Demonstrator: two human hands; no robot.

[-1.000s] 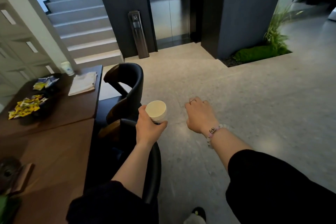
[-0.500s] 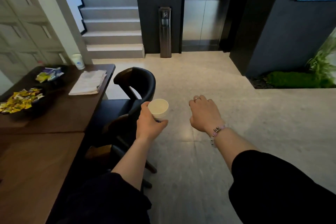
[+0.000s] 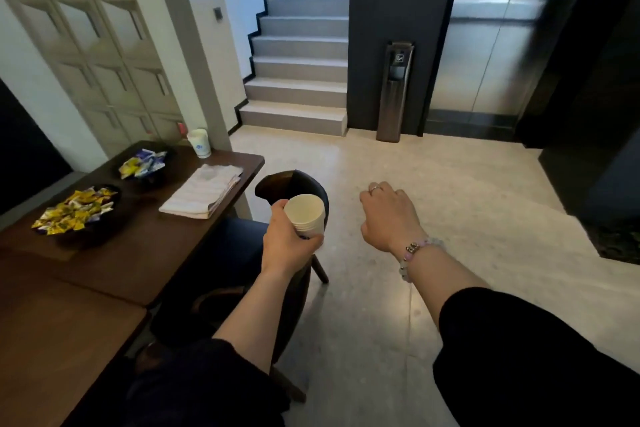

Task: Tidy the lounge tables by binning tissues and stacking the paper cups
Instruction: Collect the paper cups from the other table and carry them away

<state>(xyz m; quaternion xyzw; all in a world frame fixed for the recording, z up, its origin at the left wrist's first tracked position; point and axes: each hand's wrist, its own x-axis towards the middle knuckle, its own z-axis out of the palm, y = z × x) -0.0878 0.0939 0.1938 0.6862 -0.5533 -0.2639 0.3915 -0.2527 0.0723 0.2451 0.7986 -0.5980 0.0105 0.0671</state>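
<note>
My left hand (image 3: 285, 241) is shut on a stack of cream paper cups (image 3: 306, 213), held upright above a dark chair. My right hand (image 3: 388, 215) hangs over the floor to the right of the stack, fingers curled loosely, with nothing in it. A single white paper cup (image 3: 200, 143) with a blue mark stands at the far corner of the dark wooden table (image 3: 138, 253). A folded white cloth or stack of tissues (image 3: 202, 196) lies near the table's right edge.
Two dark bowls of wrapped sweets (image 3: 74, 211) (image 3: 143, 163) sit on the table. A black chair (image 3: 294, 187) is tucked beside it. Ahead are stairs (image 3: 298, 80), a tall metal bin (image 3: 394, 94) and lift doors (image 3: 485, 28). Pale floor stretches to the right.
The view has swung left and lifted, bringing the table, cup and stairs closer to centre. Both hands keep their pose, the left still holding the cup stack.
</note>
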